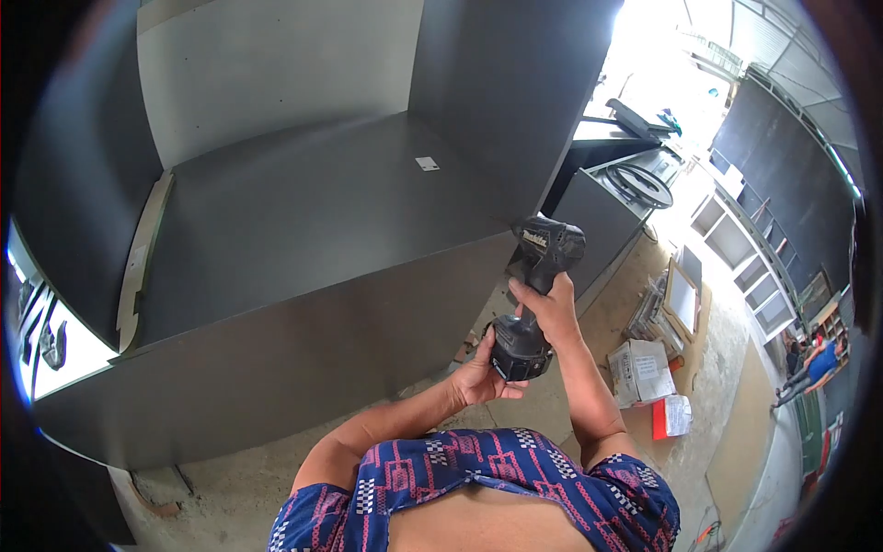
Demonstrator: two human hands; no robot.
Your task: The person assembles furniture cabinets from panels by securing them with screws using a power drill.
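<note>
A black cordless drill (549,241) is in front of me, its nose toward the front right corner of a dark grey cabinet (303,230). My right hand (550,311) is wrapped round the drill's handle. Below it, my left hand (480,375) cups the battery base, thumb up along its side and fingers underneath. The drill's tip overlaps the edge of the cabinet's dark panel in this view. A small white label (427,164) lies on that panel. Along the cabinet's left side runs a narrow pale strip (145,248).
Right of the cabinet, a coiled black band (639,186) rests on another dark unit. Cardboard boxes (641,373) and a red-and-white package (672,417) sit on the floor. White shelving (745,258) stands farther off. A person in blue (817,363) is at the far right.
</note>
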